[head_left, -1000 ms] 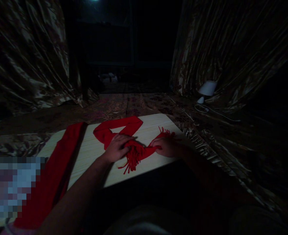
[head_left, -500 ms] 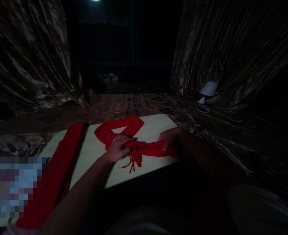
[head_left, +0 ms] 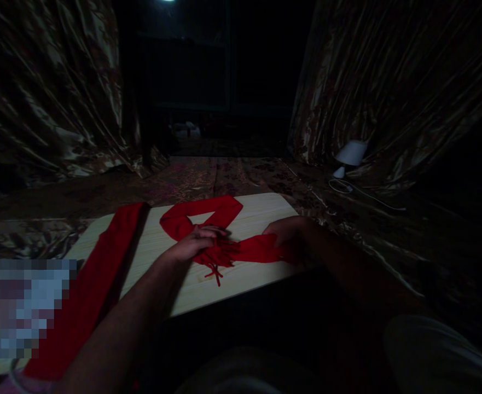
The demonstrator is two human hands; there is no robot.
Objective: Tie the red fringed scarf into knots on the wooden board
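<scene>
A red fringed scarf [head_left: 202,207] lies on a pale wooden board [head_left: 265,205], bent into an angular loop at its far part. My left hand [head_left: 193,242] rests over the fringe [head_left: 214,254], fingers stretched out to the right and touching the strands. Several strands hang loose toward the near edge. At the board's right side, my right hand [head_left: 285,230] is closed on the scarf's flat band, thumb on top; its other fingers are lost in the dark. A long red cloth strip [head_left: 105,257] runs across the board's left part; whether it joins the scarf cannot be told.
Behind the board spreads a patterned floor covering [head_left: 199,175]. To the right stands a small white lamp [head_left: 350,153] with its cord loose on the floor. Shiny curtains [head_left: 60,98] hang on both sides. A blurred-out patch [head_left: 35,306] covers something at the lower left. Light is very dim.
My left hand has shifted slightly and turned over the fringe, and the strands are now gathered more to the left. My right hand keeps its grip on the band.
</scene>
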